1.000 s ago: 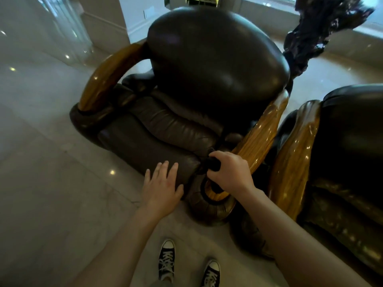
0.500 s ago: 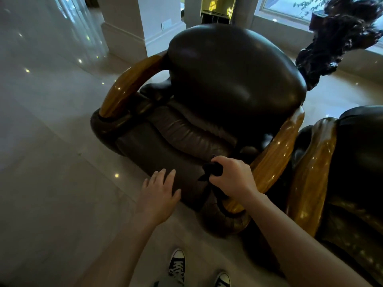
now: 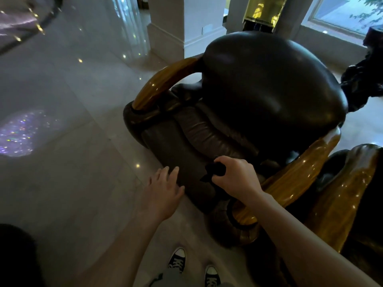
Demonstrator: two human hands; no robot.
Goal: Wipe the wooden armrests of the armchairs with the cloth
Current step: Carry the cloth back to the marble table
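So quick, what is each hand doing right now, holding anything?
Left hand: open, fingers spread, empty, by the front of the leather seat.
Right hand: closed around the black cloth, above the near wooden armrest.

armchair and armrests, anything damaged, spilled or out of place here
Nothing stands out. The armchair sits upright, both its wooden armrests look glossy and whole, and the floor shows only light reflections. The right hand grips the dark cloth.
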